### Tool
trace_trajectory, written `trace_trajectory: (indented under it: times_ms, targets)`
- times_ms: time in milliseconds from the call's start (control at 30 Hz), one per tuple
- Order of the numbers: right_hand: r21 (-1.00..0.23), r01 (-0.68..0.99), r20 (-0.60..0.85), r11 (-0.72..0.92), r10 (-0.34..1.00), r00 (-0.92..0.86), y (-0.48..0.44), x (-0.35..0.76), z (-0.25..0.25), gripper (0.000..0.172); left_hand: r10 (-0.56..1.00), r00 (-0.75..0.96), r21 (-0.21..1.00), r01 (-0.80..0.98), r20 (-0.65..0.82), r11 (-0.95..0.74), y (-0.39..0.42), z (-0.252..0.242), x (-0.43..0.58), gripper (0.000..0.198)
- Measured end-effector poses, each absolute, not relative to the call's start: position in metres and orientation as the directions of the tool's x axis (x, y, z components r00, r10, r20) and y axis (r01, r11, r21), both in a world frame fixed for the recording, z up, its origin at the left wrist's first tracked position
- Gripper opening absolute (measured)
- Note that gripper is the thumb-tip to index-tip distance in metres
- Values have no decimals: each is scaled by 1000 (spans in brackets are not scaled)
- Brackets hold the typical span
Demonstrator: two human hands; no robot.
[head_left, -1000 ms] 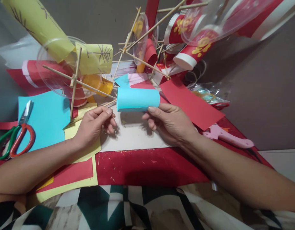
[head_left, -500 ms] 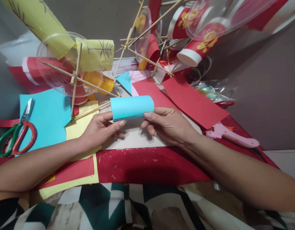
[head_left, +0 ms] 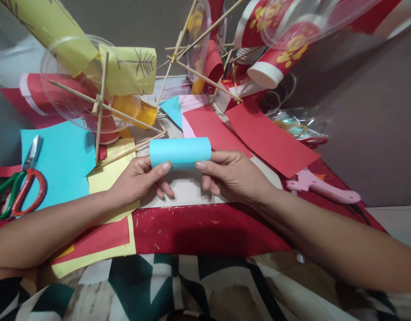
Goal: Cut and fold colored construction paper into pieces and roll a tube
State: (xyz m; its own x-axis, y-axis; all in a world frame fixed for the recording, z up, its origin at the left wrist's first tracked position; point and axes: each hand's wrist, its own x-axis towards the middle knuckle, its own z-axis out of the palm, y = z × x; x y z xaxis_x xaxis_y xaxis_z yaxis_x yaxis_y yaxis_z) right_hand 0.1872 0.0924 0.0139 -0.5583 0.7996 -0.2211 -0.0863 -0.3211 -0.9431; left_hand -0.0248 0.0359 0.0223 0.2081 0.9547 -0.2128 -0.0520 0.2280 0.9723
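A light blue paper tube (head_left: 180, 150) is held level above a white board (head_left: 188, 191). My left hand (head_left: 138, 178) grips its left end, the thumb on the lower front edge and a finger inside the opening. At the right end my right hand (head_left: 232, 176) pinches it the same way, thumb in front, index finger in the end. The other fingers of both hands hang loosely below. Beyond the tube lie red paper sheets (head_left: 272, 138), and a stick frame (head_left: 98, 104) with a clear plastic disc stands to the left.
Scissors (head_left: 28, 178) with green and red handles rest on blue paper (head_left: 65, 165) at the left. A pink glue gun (head_left: 326, 186) lies at the right. Red cups (head_left: 285, 58) and more stick frames (head_left: 174, 58) stand at the back. Yellow paper (head_left: 108, 178) lies under my left forearm.
The blue tube has turned slightly and now sits more level, its lower edge lying closer. My right thumb has shifted a little left along it. The whole view has shifted slightly.
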Motion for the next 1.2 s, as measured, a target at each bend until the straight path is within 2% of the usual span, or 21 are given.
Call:
trace_trajectory:
  times_ms: [333,433,567,733,900,1000,1133,1200]
  targets:
    - [-957,-60,-206,-285,808,-551,90,187,14,33,966,166,979,-23,-197,204,33,24,-23,34]
    - [-960,-31,-216,-278,805,-553,89,187,15,32,983,110,988,52,-148,143,29,25,-22,34]
    - [-967,7,-212,-254,793,-571,90,188,14,35,997,78,967,254,10,-30,24,28,-24,33]
    - [-957,52,-253,-287,729,-636,92,187,15,36,978,139,865,458,158,-205,21,40,-28,21]
    - [-946,112,-289,-303,640,-712,94,187,17,33,969,181,773,586,170,-245,16,57,-34,10]
    - [-941,130,-303,-311,614,-729,96,187,14,29,939,298,638,693,170,-336,12,66,-40,12]
    - [-952,61,-265,-299,712,-651,100,188,4,32,915,381,440,805,130,-397,6,76,-45,18]
    - [-963,-2,-216,-269,778,-590,103,189,0,35,919,388,398,833,77,-385,4,82,-46,18]
